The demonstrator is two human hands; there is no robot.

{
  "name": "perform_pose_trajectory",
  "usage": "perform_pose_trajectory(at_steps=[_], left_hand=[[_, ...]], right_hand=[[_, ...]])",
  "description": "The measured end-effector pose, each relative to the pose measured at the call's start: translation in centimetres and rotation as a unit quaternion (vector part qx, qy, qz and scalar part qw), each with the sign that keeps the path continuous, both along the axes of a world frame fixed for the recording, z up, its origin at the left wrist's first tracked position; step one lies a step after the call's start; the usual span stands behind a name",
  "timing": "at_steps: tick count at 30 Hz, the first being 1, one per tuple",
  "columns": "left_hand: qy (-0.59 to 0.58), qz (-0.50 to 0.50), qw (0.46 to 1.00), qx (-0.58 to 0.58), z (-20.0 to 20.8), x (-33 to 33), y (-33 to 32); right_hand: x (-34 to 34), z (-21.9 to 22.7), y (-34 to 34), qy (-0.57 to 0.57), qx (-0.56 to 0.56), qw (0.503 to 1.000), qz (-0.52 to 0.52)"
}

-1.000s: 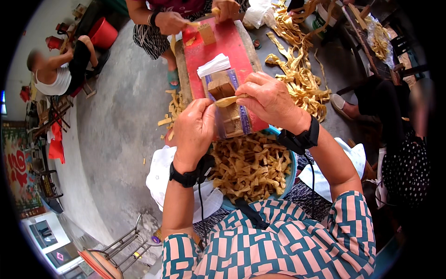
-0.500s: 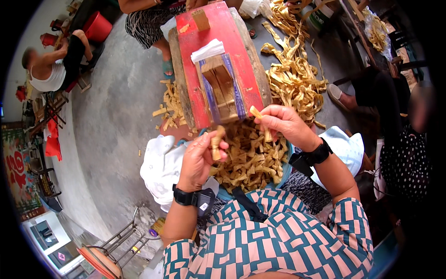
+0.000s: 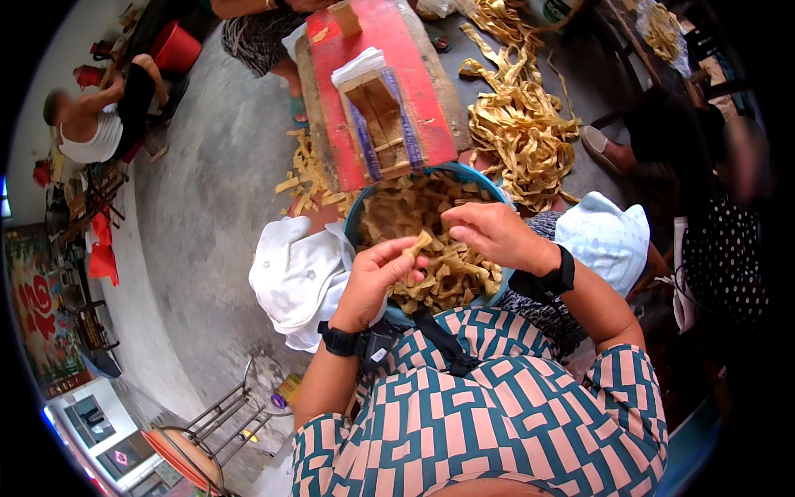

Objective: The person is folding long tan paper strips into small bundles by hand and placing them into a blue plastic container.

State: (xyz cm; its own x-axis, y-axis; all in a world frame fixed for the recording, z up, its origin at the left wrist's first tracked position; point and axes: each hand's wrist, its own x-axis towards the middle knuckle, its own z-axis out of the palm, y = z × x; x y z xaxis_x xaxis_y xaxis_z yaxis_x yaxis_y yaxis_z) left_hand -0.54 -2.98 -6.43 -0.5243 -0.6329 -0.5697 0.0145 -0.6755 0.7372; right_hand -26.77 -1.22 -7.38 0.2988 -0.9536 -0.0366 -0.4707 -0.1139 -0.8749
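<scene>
My left hand [image 3: 385, 277] is closed, pinching a small tan piece of folded strip [image 3: 421, 243] between thumb and fingers. Just to its right, my right hand [image 3: 501, 240] has its fingers bent and drawn together; what is in them, if anything, is hidden. Below both hands a blue basin [image 3: 464, 168] sits at my lap, heaped with short tan strip pieces [image 3: 460, 277] like the one I hold. Beyond the basin, a wooden block holder [image 3: 383, 124] with blue-violet sides lies on a red board [image 3: 431, 99].
Long tan strips [image 3: 522, 124] lie heaped on the floor at the right, short offcuts [image 3: 310, 178] at the left. White cloth [image 3: 294, 277] and pale blue cloth [image 3: 604, 240] flank the basin. Other people sit at far left, ahead and right. A metal-framed stool [image 3: 186, 455] stands lower left.
My hands have come closer together over the basin. The tan strip piece seen in my right hand before no longer shows there. More of the basin is in view, and the board appears higher.
</scene>
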Motion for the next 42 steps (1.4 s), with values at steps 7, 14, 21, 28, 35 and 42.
perform_pose_trajectory(at_steps=[7,14,21,28,35,42], left_hand=[[-0.314,-0.146,0.752,-0.561,1.0,-2.6,0.6],[-0.363,-0.072,0.838,-0.4,2.8,4.5,-0.6],[-0.29,0.17,0.93,-0.146,4.2,11.0,1.5],[-0.305,0.18,0.922,-0.159,2.5,12.4,2.3],[-0.177,0.248,0.944,-0.128,3.0,13.0,1.8],[-0.301,0.167,0.922,-0.175,2.0,10.9,1.8]], right_hand=[[-3.0,0.5,0.8,0.173,0.001,0.98,0.097],[-22.8,-8.7,-7.2,0.381,0.178,0.891,-0.171],[-20.1,-22.6,-9.4,0.354,0.26,0.895,-0.075],[-13.6,-30.1,-8.9,0.396,0.296,0.864,-0.101],[-14.3,-30.6,-8.8,0.395,0.245,0.873,-0.151],[-18.7,-19.4,-15.4,0.147,0.186,0.929,-0.282]])
